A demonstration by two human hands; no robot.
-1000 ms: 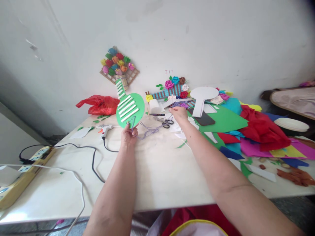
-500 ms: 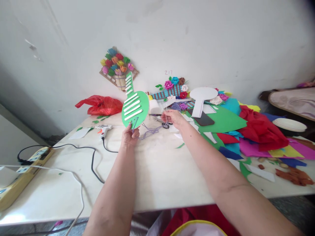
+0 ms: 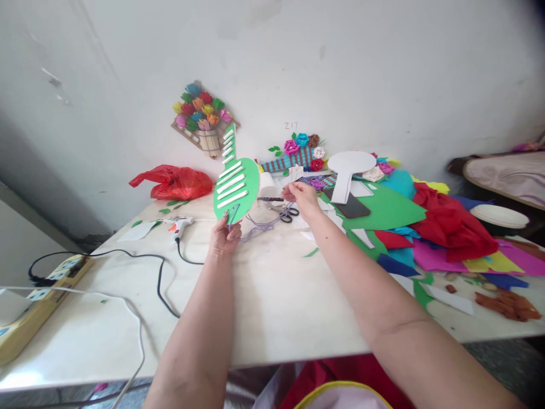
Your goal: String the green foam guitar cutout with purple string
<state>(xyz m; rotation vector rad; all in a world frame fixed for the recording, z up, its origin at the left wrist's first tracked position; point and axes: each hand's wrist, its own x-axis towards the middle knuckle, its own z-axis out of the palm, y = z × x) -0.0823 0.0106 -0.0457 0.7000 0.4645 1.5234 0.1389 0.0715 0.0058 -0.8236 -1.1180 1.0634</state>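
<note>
My left hand (image 3: 225,233) grips the lower end of a green paddle-shaped cutout (image 3: 251,180), held upright above the table. Several white strips (image 3: 232,189) cross its face and its narrow neck. Purple yarn (image 3: 259,226) lies over the cutout's lower part and trails in loose loops across the table to the right. The fingers of my right hand (image 3: 302,197) are pinched on the yarn, a short way right of the cutout. Black-handled scissors (image 3: 289,215) lie below that hand. Beside its fingertips is a dark pen (image 3: 271,199).
A glue gun (image 3: 181,226) with its cord lies at left, near a red plastic bag (image 3: 174,183) and a power strip (image 3: 51,295). On the right are a white T-shaped cutout (image 3: 351,167), a phone (image 3: 349,204), green sheet (image 3: 395,204) and red material (image 3: 451,227). Behind stands a wall.
The green cutout has shifted slightly right and tilted. My right hand has moved a little up and right, uncovering more of the scissors.
</note>
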